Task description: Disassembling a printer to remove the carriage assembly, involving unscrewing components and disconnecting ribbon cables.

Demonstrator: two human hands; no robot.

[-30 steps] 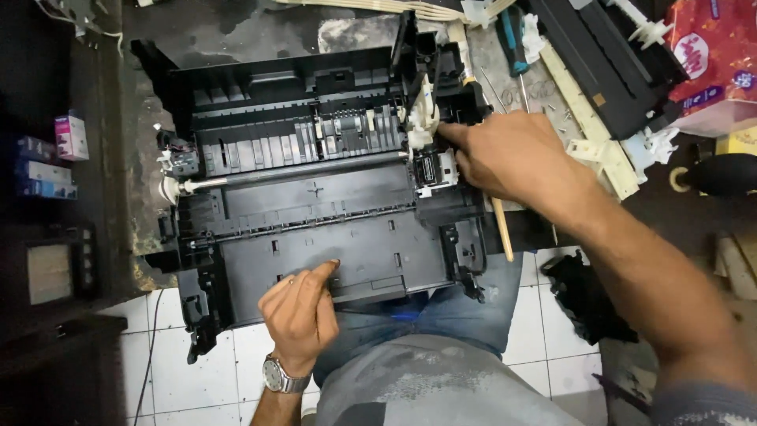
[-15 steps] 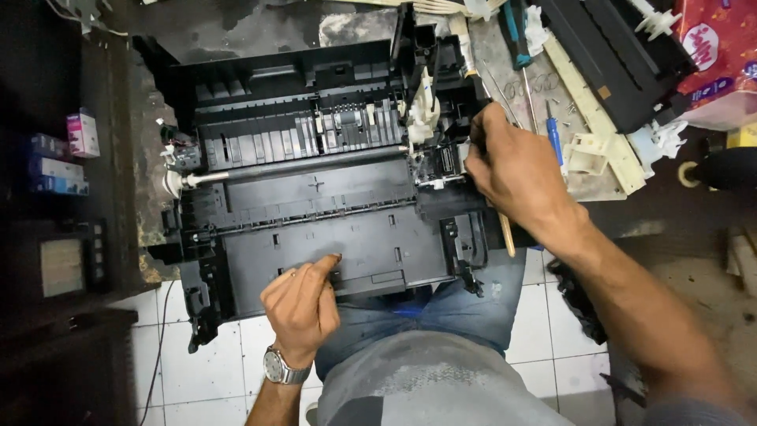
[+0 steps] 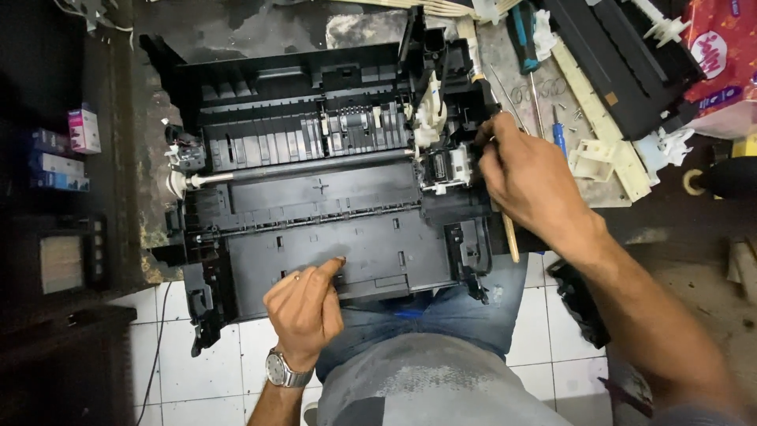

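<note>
The right hand (image 3: 527, 175) is gripping a wooden-handled tool (image 3: 509, 233) at the three o'clock edge of the opened black printer chassis (image 3: 315, 197). The left hand (image 3: 303, 312), fingers curled and holding nothing, is pressing on the chassis's six o'clock edge. The chassis is lying across the person's lap, with a blue screwdriver (image 3: 557, 136) on the tabletop (image 3: 544, 95) at two o'clock.

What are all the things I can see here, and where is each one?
Printer chassis: one, black, opened up, across the middle, resting on the person's lap.
White plastic mechanism: one, at the chassis's right end.
Brush: one, pale wooden handle, in the right hand.
Screwdrivers: two, teal-and-black and blue, on the bench top right.
Small boxes: a few, pink and blue, far left.
Cream plastic parts: several, right of the chassis.
Red packet: one, top right corner.
Floor tiles: white, below.
Wristwatch: one, silver, left wrist.
Left hand: pressing the chassis's front edge.
Right hand: gripping the brush.
</note>
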